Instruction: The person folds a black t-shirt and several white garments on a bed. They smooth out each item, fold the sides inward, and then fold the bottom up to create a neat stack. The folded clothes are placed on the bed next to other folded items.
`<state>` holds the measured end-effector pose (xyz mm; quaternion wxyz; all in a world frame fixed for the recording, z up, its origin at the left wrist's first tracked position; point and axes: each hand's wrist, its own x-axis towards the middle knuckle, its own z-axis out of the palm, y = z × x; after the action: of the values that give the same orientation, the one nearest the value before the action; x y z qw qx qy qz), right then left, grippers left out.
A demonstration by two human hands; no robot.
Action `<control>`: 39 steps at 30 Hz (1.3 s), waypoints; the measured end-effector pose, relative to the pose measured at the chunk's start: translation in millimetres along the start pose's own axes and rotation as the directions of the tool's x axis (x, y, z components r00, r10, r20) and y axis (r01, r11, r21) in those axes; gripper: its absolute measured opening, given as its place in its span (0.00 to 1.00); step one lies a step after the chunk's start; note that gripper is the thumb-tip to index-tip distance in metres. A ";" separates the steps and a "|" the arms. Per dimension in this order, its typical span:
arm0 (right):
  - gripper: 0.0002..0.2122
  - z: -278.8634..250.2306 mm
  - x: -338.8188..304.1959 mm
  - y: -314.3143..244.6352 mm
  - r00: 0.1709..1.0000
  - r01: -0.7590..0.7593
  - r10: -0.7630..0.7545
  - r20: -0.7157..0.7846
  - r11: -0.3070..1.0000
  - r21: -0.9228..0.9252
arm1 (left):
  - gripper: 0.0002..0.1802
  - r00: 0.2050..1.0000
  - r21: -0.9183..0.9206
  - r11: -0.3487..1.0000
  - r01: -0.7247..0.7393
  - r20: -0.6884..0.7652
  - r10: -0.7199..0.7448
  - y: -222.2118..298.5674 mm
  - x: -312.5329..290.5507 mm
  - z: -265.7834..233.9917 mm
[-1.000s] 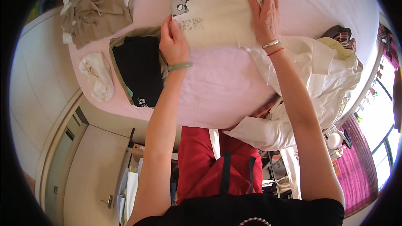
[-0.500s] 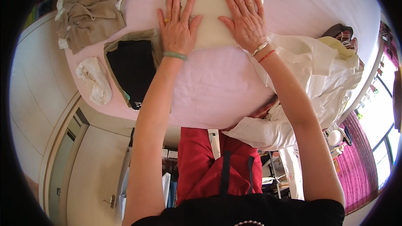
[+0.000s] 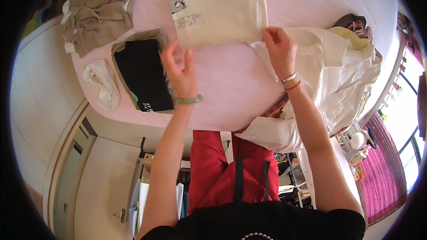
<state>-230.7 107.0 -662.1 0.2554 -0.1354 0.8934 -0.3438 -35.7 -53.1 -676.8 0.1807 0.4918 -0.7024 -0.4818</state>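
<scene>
A folded white shirt [image 3: 222, 18] with a grey animal print at its left end lies flat on the pink sheet [image 3: 227, 89]. My left hand [image 3: 181, 73], wearing a green bangle, is raised by its near left corner. Its fingers are apart and smeared by motion, with nothing visible in them. At the near right corner is my right hand [image 3: 281, 53], with a silver bangle and a red string. Its fingers are curled together against the shirt's edge; whether cloth is pinched between them is hidden.
On the left lie a black folded garment [image 3: 140, 73] on khaki cloth, a small white cloth [image 3: 102, 83] and a crumpled tan garment [image 3: 95, 15]. A loose heap of white clothes [image 3: 342, 75] covers the right side, hanging over the near edge. A door [image 3: 104, 182] stands lower left.
Both hands have come off the shirt's top and drawn back toward me, to its near corners. My right fingers have curled in. The shirt's print is now uncovered.
</scene>
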 end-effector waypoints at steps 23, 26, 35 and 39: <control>0.07 5.4 -27.2 26.0 0.998 0.056 -0.063 -0.032 0.982 -0.181 | 0.25 0.701 -0.527 0.506 0.683 0.279 -0.656 -1.0 5.5 1.6; 0.13 1.6 -22.5 -3.2 0.946 0.271 -0.305 -0.110 0.931 -0.245 | 0.28 0.818 -0.477 0.697 0.536 0.091 -0.568 4.5 3.5 1.9; 0.31 53.6 29.1 -47.2 0.800 0.547 -0.600 0.017 0.717 -0.433 | 0.32 0.854 0.414 0.747 -0.521 0.244 0.460 31.6 39.1 33.9; 0.32 67.1 54.5 -12.9 0.805 0.530 -0.593 0.031 0.693 -0.488 | 0.33 0.834 0.551 0.629 -0.549 0.310 0.456 -10.4 83.4 49.0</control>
<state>-238.4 38.3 -715.6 0.0385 -0.4378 0.8792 -0.1840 -103.5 -101.3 -727.1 0.0863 0.2714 -0.9401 -0.1874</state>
